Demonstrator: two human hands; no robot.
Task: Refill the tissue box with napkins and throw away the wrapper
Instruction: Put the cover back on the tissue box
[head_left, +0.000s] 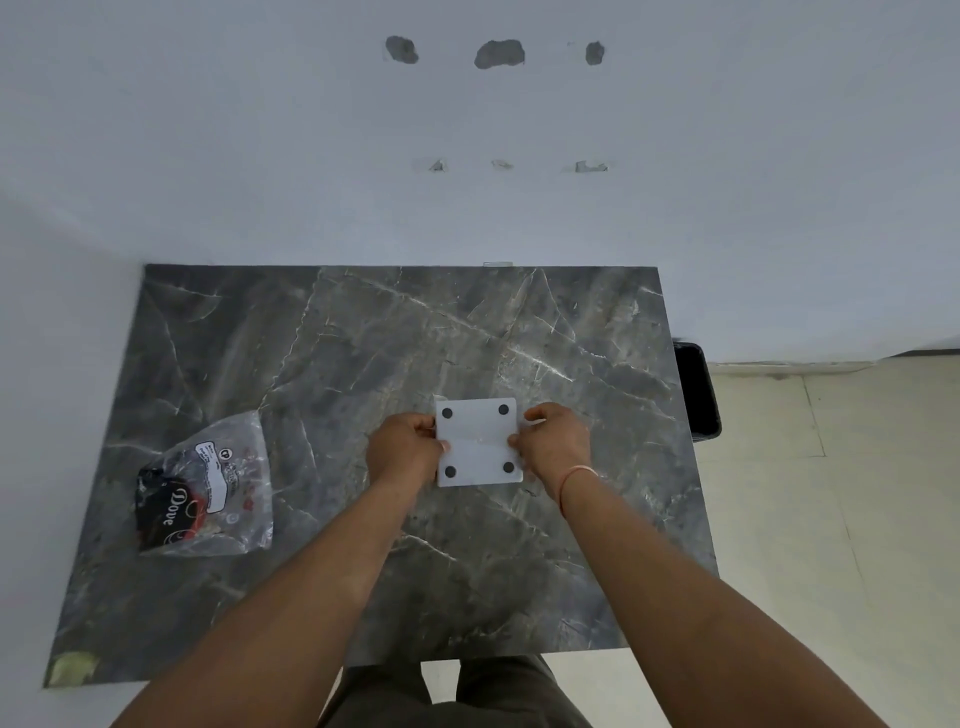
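Head view. Tissue box (478, 441) lies bottom-up on the grey marble table (363, 338), white base w/ four black pads at its corners facing the camera. Left hand (405, 449) grips the box's left edge, fingers curled onto it; right hand (556, 441) grips the right edge likewise, fingers (540, 414) clenched over the rim. Box sits directly btwn the two sets of fingertips, touching both. A faint seam runs across the base, approx. level w/ the thumbs; whether the base panel is fully seated cannot be told.

Wrapper (208, 483), clear plastic w/ dark print, lies flat on the table well out beyond the left-hand knuckles, untouched. Looks empty, so napkins are judged to be inside the box already. Black bin (698, 389) stands on the floor past the right-hand knuckles, just off the table edge.

Handling, judged: box is rigid, light, smooth plastic, prob. slippery; hold by opposite side edges, as here. Wrapper is limp, crinkly, near weightless; pinch anywhere, best crumpled before carrying to the bin.
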